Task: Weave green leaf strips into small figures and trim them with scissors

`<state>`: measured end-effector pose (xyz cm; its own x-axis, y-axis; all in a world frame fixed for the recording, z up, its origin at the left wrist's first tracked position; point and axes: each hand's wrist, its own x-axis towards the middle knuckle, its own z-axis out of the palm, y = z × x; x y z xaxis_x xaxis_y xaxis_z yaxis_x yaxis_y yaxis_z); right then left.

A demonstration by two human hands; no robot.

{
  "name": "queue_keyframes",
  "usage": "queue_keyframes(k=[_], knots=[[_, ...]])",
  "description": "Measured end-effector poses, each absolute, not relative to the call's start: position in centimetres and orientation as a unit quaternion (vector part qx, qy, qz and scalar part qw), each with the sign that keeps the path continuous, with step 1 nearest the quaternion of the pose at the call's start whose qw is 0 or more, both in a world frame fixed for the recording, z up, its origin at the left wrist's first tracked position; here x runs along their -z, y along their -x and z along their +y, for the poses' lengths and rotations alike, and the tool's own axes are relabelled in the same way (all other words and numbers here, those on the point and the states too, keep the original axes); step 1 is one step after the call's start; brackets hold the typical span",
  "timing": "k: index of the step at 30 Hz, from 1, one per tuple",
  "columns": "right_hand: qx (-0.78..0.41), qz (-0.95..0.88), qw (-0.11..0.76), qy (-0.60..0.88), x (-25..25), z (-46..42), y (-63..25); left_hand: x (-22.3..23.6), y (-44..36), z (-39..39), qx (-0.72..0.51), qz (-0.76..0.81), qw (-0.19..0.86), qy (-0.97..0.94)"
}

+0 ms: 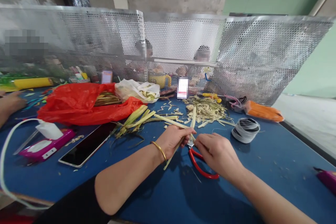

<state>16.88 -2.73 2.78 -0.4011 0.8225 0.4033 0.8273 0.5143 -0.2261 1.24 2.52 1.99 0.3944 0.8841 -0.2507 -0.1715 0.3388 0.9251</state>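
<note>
In front of me, my left hand (174,140), with a gold bangle on the wrist, pinches pale leaf strips (193,117) that cross at its fingertips. One narrow end hangs down below the palm. Close against it on the right, my right hand (216,148) is closed, its fingertips at the lower part of the same strips. Red-handled scissors (202,173) show beneath my hands, blades mostly hidden; whether my right fingers touch them I cannot tell. Longer green-yellow leaves (135,117) lie beyond my left hand, and a heap of shredded trimmings (207,109) lies behind both hands.
A white wire roll (245,130) and an orange packet (264,111) lie on the right. On the left are a red plastic bag (70,103), a phone (88,145) and a purple power strip (47,147). Another person's hand (12,105) shows far left. A perforated metal screen (181,35) borders the back.
</note>
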Motion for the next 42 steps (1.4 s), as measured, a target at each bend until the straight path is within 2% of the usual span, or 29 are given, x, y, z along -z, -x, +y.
queue_keyframes(k=[4, 8, 10, 13, 16, 24, 26, 28, 30, 31, 35, 37, 40, 42], knots=[[-0.241, -0.761, 0.289, 0.529, -3.3, -2.0, -17.5, -2.5, -0.7, 2.8, -0.342, 0.403, 0.713, -0.461], [-0.485, -0.570, 0.423, 0.511, -3.1, -0.7, -17.9, -3.1, -0.1, 3.0, -0.287, 0.362, 0.737, -0.493], [-0.572, -0.491, 0.465, 0.464, -2.8, -0.4, -17.8, -3.1, -0.1, 2.8, -0.255, 0.339, 0.751, -0.506], [-0.656, -0.416, 0.484, 0.403, -2.3, -0.5, -17.4, -2.8, -0.5, 2.2, -0.236, 0.323, 0.761, -0.510], [-0.654, -0.389, 0.503, 0.409, -2.0, -0.8, -16.9, -2.6, -0.9, 1.7, -0.247, 0.342, 0.750, -0.510], [-0.536, -0.397, 0.568, 0.482, -1.2, -0.6, -16.6, -2.3, -1.1, 1.9, -0.234, 0.389, 0.724, -0.520], [-0.521, -0.422, 0.536, 0.513, -1.3, -0.4, -16.9, -2.3, -1.0, 2.0, -0.220, 0.396, 0.720, -0.526], [-0.492, -0.486, 0.447, 0.567, -1.9, -0.3, -17.6, -2.5, -0.9, 2.0, -0.216, 0.402, 0.712, -0.533], [-0.425, -0.568, 0.357, 0.608, -2.8, -0.4, -18.3, -2.8, -0.8, 1.9, -0.223, 0.403, 0.698, -0.548], [-0.381, -0.604, 0.343, 0.610, -3.4, -0.6, -18.6, -2.9, -0.8, 1.7, -0.227, 0.402, 0.688, -0.560], [-0.266, -0.670, 0.439, 0.536, -5.0, -1.2, -18.9, -3.0, -0.9, 1.0, -0.218, 0.375, 0.637, -0.637], [-0.300, -0.683, 0.434, 0.505, -4.9, -1.3, -18.5, -2.9, -1.1, 0.6, -0.191, 0.341, 0.634, -0.667], [-0.471, -0.654, 0.379, 0.454, -4.0, -1.5, -17.7, -2.7, -1.3, 0.1, -0.162, 0.291, 0.664, -0.670], [-0.546, -0.607, 0.383, 0.432, -3.4, -1.5, -17.3, -2.6, -1.4, -0.2, -0.152, 0.274, 0.675, -0.667]])
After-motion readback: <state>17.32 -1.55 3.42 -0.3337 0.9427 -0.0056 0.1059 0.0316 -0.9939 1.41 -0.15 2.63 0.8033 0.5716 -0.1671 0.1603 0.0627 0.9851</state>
